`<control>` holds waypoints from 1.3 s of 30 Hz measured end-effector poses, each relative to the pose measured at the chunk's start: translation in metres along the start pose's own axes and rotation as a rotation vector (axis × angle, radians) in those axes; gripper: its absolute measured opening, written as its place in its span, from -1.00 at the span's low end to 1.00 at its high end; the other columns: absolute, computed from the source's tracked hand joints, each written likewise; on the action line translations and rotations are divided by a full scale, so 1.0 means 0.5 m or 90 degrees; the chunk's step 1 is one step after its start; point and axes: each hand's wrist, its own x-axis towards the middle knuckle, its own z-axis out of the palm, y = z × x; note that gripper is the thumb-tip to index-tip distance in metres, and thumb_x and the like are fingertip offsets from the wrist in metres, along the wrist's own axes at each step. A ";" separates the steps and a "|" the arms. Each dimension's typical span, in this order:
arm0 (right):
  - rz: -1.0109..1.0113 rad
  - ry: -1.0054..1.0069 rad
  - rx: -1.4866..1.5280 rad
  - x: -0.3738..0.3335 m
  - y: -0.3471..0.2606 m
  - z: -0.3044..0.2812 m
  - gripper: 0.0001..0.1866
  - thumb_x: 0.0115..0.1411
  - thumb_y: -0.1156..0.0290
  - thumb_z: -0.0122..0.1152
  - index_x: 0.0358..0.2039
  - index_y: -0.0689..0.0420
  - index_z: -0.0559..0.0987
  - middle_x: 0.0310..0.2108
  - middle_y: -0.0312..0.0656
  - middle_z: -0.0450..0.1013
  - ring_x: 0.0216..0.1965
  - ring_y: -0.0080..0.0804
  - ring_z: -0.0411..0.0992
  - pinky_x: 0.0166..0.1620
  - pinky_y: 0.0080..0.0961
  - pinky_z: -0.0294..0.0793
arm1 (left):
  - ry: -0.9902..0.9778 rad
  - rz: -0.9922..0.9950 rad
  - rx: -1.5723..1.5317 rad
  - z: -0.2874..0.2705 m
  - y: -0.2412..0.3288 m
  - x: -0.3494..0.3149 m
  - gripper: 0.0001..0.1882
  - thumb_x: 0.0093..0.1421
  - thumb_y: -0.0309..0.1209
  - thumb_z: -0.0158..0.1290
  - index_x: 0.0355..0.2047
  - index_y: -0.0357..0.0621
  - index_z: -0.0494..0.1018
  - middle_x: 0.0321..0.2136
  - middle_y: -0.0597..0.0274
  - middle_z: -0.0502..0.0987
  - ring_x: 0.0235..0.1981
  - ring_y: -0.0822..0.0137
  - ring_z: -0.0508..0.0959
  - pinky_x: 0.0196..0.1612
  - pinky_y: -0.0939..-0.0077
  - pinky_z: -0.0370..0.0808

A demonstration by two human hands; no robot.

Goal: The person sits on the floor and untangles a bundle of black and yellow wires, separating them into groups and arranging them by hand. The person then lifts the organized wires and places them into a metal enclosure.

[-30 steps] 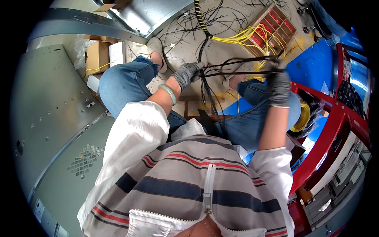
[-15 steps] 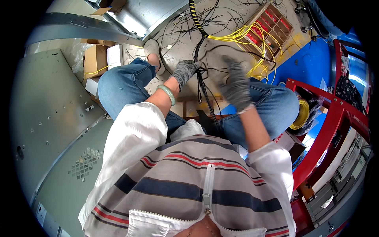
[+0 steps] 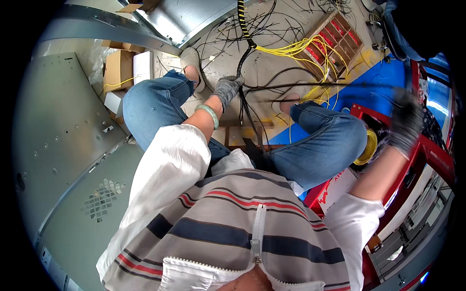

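Head view: thin black cable bundle [image 3: 248,104]

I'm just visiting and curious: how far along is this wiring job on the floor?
Looks midway. Done: one stretch already wears a yellow-and-black wrap. In hand: the gloved left hand grips the black cable bundle; the right hand is out to the side, blurred. Left: loose yellow wires and stray black ones lie unbundled.

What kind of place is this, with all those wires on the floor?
Probably a workshop where wiring is put together. Black cables and yellow wires spread over the floor, a wooden sorting box holds small parts, and big grey metal panels stand beside the seated person.
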 end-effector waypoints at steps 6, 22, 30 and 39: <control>-0.281 0.548 -0.267 -0.066 -0.354 -0.209 -0.78 0.11 0.52 -0.08 -0.19 0.16 0.36 -0.25 -0.09 0.35 -0.19 -0.32 0.34 -0.08 -0.44 0.32 | 0.017 0.051 0.103 -0.005 -0.014 0.026 -0.60 0.01 -0.14 0.03 -0.29 -0.23 0.45 -0.41 0.12 0.51 -0.39 0.31 0.48 -0.24 0.52 0.36; 0.247 -0.644 -1.158 -0.066 0.230 0.309 -0.60 0.14 0.45 -0.20 0.03 0.17 0.22 0.07 -0.11 0.15 0.01 -0.29 0.24 0.03 -0.51 0.21 | 0.019 0.139 0.183 0.013 -0.050 0.033 -0.81 0.00 -0.46 -0.04 -0.34 -0.25 0.38 -0.52 0.20 0.45 -0.50 0.39 0.44 -0.42 0.56 0.39; 0.627 -0.006 -0.152 -0.194 0.547 0.397 -0.74 0.07 0.23 -0.03 -0.31 0.15 0.39 -0.55 -0.24 0.33 -0.58 -0.53 0.29 -0.38 -0.56 0.41 | -0.143 0.060 0.199 -0.009 0.099 -0.084 -0.65 0.07 -0.24 0.02 -0.25 -0.27 0.44 -0.51 0.24 0.50 -0.48 0.48 0.41 -0.33 0.60 0.37; 0.292 -0.106 -0.556 -0.236 0.645 0.295 -0.83 0.11 0.36 -0.16 -0.31 0.09 0.36 -0.59 -0.07 0.37 -0.55 -0.11 0.38 -0.46 -0.28 0.38 | -0.261 -0.242 -0.549 0.036 0.044 -0.102 -0.79 0.15 -0.37 -0.10 -0.29 -0.23 0.41 -0.46 0.27 0.50 -0.65 0.53 0.41 -0.63 0.73 0.38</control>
